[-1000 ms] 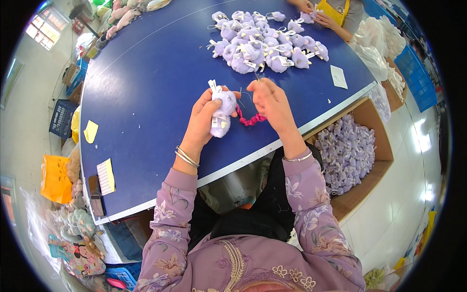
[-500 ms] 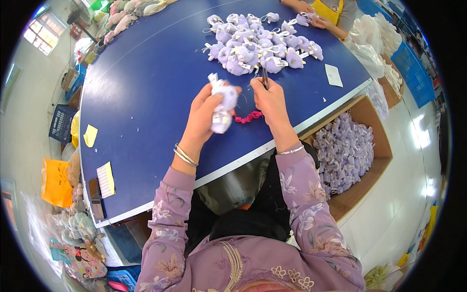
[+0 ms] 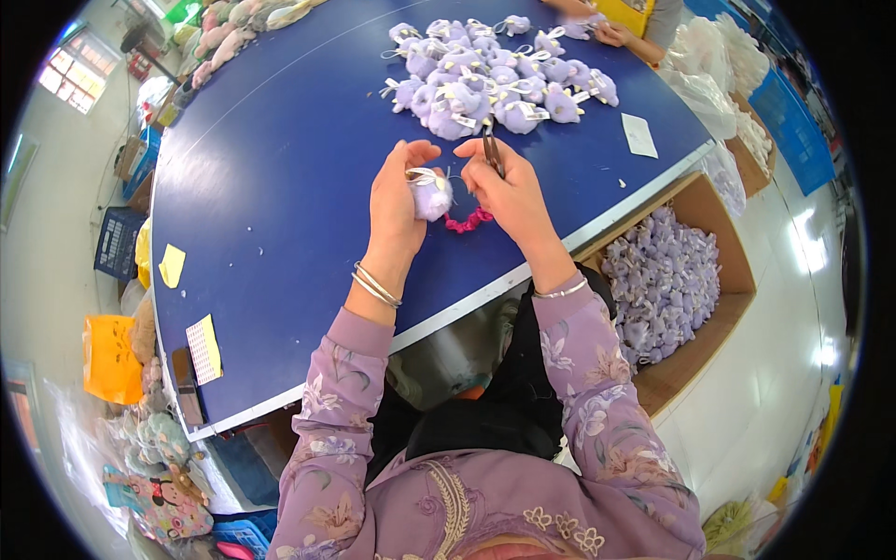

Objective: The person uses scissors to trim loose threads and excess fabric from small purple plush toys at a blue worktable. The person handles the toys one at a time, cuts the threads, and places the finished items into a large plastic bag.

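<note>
Gripping lilac plush toy (image 3: 432, 197) w/ left hand (image 3: 397, 201); right hand (image 3: 511, 191) holds scissors (image 3: 491, 151)

A single wide fisheye view from a camera worn on the person's head, looking steeply down and forward. The person's own forearms enter from the lower edge, and both hands, the left hand (image 3: 397, 191) and the right hand (image 3: 511, 189), sit close to the camera near the picture's centre. A blue counter (image 3: 280, 187) fills the upper half, its straight edges bending toward the round, dark rim. The floor and a cardboard box (image 3: 695, 280) show at the right, farther off. Another person's hand (image 3: 611, 35) appears small at the top edge.
</note>
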`<move>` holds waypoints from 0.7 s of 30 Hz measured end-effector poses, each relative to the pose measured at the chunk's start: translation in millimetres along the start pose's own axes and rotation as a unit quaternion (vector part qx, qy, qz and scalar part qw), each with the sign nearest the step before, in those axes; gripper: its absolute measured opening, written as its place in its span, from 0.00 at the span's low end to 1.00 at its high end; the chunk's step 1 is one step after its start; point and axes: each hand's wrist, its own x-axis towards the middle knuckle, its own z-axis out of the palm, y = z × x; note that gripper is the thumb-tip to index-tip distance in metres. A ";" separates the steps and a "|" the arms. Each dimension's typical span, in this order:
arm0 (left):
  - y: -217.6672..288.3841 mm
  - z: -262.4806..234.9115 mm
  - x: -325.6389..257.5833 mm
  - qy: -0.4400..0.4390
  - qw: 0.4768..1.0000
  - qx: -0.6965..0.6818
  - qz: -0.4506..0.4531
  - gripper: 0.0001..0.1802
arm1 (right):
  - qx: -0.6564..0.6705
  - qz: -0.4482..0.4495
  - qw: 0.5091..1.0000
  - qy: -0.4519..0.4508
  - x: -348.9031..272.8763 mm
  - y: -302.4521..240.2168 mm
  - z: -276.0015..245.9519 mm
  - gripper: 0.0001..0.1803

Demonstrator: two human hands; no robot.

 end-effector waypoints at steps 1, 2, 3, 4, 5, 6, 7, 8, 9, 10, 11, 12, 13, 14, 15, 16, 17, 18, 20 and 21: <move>-5.0 -6.2 2.0 0.024 1.000 -0.017 -0.006 0.19 | -0.036 -0.045 0.998 -0.039 -2.8 -2.0 -1.8 0.12; -7.9 -11.5 3.1 0.047 0.998 -0.034 -0.011 0.19 | -0.058 -0.047 0.995 -0.067 -6.6 -4.2 1.5 0.14; -9.5 -16.7 5.6 0.056 0.997 -0.038 -0.029 0.21 | -0.080 -0.049 0.991 -0.095 -10.7 -6.9 5.5 0.15; -9.4 -24.1 6.6 0.015 0.998 -0.040 -0.050 0.22 | -0.102 -0.052 0.986 -0.122 -12.0 -7.2 9.4 0.17; -8.0 -25.3 5.8 -0.030 0.996 -0.044 -0.075 0.23 | -0.166 -0.082 0.976 -0.114 -9.1 -0.4 11.2 0.21; -7.1 -26.0 4.6 -0.075 0.991 -0.049 -0.099 0.24 | -0.156 -0.076 0.979 -0.103 -7.7 3.7 13.0 0.21; -7.1 -26.0 1.9 -0.078 0.990 -0.035 -0.115 0.26 | -0.146 -0.071 0.982 -0.093 -6.9 6.2 15.5 0.21; -2.2 -20.6 -4.5 -0.101 0.986 -0.022 -0.128 0.26 | -0.140 -0.066 0.985 -0.081 -5.1 8.7 15.5 0.21; 3.6 -16.1 -12.7 -0.122 0.983 -0.009 -0.139 0.27 | -0.150 -0.102 0.982 -0.045 -2.3 14.9 15.5 0.17; 6.2 -14.7 -16.8 -0.143 0.978 0.005 -0.150 0.27 | -0.143 -0.064 0.987 -0.047 -0.2 14.9 10.6 0.15; 7.9 -20.0 -17.5 -0.184 0.970 0.013 -0.157 0.27 | -0.135 -0.025 0.989 -0.049 0.4 9.3 5.7 0.14; 9.7 -23.5 -18.6 -0.197 0.965 0.036 -0.170 0.27 | -0.126 0.014 0.991 -0.051 1.5 5.9 1.2 0.13; 11.7 -25.8 -20.1 -0.209 0.959 0.059 -0.182 0.27 | -0.171 -0.016 0.983 -0.061 4.4 9.6 -2.1 0.13; 13.0 -27.2 -22.1 -0.222 0.952 0.083 -0.195 0.27 | -0.148 0.004 0.987 -0.066 2.9 9.5 0.6 0.13; 9.9 -31.0 -24.5 -0.215 0.957 0.096 -0.172 0.26 | -0.124 0.024 0.989 -0.071 0.2 8.5 4.5 0.14; 9.1 -33.5 -24.1 -0.212 0.957 0.094 -0.173 0.26 | -0.101 0.045 0.991 -0.075 -1.5 8.3 6.9 0.14; 10.0 -35.3 -23.5 -0.210 0.958 0.093 -0.172 0.26 | -0.080 0.039 0.992 -0.084 0.1 14.5 6.7 0.15; 10.5 -37.1 -22.7 -0.207 0.959 0.091 -0.172 0.26 | -0.043 0.069 0.992 -0.094 1.4 16.5 2.9 0.15; 9.5 -41.9 -19.1 -0.182 0.962 0.094 -0.182 0.26 | 0.031 0.129 0.985 -0.113 2.6 15.9 -4.0 0.14; 9.2 -43.7 -18.0 -0.169 0.963 0.096 -0.186 0.25 | 0.034 0.130 0.985 -0.111 2.4 15.5 -3.7 0.14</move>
